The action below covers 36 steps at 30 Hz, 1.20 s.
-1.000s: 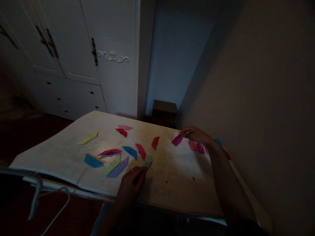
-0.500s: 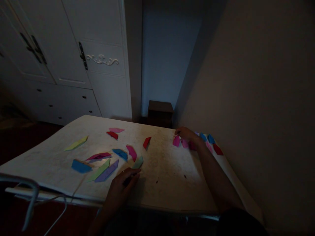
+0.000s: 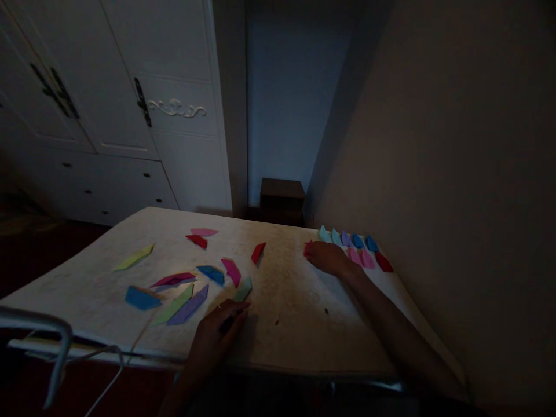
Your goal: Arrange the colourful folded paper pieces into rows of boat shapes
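Note:
Folded paper boats lie on the pale table [image 3: 295, 336]. My right hand [image 3: 328, 258] reaches to the far right part of the table, fingers closed down at the left end of two rows. A pink-red paper boat [image 3: 307, 248] peeks out at its fingertips; the hand covers the neighbouring pieces. My left hand [image 3: 219, 330] rests near the front edge, fingers loosely curved with a dark gap by the thumb, and nothing shows in it. Just beyond its fingertips lies a pale green paper boat [image 3: 244, 288]. A purple paper boat [image 3: 189, 305] is to its left.
The back row holds a light-blue boat [image 3: 324, 233] and several others; a dark red boat [image 3: 384, 262] ends the front row beside the wall [image 3: 456, 202]. Blue, yellow, pink and red boats lie scattered at left. A metal tube [image 3: 65, 330] and white cable [image 3: 117, 362] sit at the left front.
My right hand has come down and slightly nearer onto the left end of the front row, uncovering the light-blue boats behind. My left hand has barely moved.

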{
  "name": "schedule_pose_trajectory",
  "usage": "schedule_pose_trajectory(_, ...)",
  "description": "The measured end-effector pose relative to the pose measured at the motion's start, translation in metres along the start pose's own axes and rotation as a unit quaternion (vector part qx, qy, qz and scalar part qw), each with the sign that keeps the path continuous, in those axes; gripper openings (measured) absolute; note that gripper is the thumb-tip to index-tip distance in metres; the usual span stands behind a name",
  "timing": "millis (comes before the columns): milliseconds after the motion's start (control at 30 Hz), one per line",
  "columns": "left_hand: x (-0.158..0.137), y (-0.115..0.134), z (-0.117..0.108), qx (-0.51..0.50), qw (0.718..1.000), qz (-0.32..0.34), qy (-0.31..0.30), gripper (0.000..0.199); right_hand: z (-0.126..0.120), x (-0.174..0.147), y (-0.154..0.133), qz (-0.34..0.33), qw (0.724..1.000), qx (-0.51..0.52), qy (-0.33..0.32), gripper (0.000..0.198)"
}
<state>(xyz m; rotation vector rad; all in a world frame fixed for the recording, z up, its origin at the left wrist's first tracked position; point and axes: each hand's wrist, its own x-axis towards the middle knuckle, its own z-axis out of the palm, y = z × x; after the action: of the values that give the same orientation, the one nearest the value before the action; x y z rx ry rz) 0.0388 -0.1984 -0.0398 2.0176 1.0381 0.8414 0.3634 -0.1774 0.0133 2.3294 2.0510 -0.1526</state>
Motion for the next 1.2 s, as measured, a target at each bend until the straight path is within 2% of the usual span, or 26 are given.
schedule_pose_trajectory(233,0.001,-0.003,0.000,0.016,1.000,0.023,-0.002,0.028,0.017,-0.001,-0.014,0.022,1.000,-0.012,-0.005,0.035)
schedule_pose_trajectory(433,0.002,0.000,-0.002,0.009,0.999,0.033,-0.026,0.026,0.022,0.002,-0.012,0.060,0.998,0.004,0.020,0.038)
schedule_pose_trajectory(567,0.002,-0.001,-0.002,0.006,0.999,0.037,-0.022,0.025,0.025,0.001,-0.010,0.059,0.998,0.007,0.036,0.039)
schedule_pose_trajectory(733,0.001,-0.004,-0.001,0.003,0.999,0.039,-0.024,0.026,0.024,-0.006,-0.006,0.032,0.992,0.009,0.124,0.039)
schedule_pose_trajectory(833,0.000,-0.003,0.000,0.009,0.999,0.021,-0.028,0.026,0.022,-0.014,-0.011,0.001,0.982,0.036,0.185,0.036)
schedule_pose_trajectory(933,0.000,-0.001,0.001,0.006,1.000,0.014,-0.025,0.025,0.026,-0.024,-0.026,-0.068,0.969,0.083,0.222,0.034)
schedule_pose_trajectory(1200,-0.006,0.003,0.001,-0.020,0.999,0.017,0.020,0.023,0.056,-0.041,-0.074,-0.220,0.936,0.167,0.220,0.046)
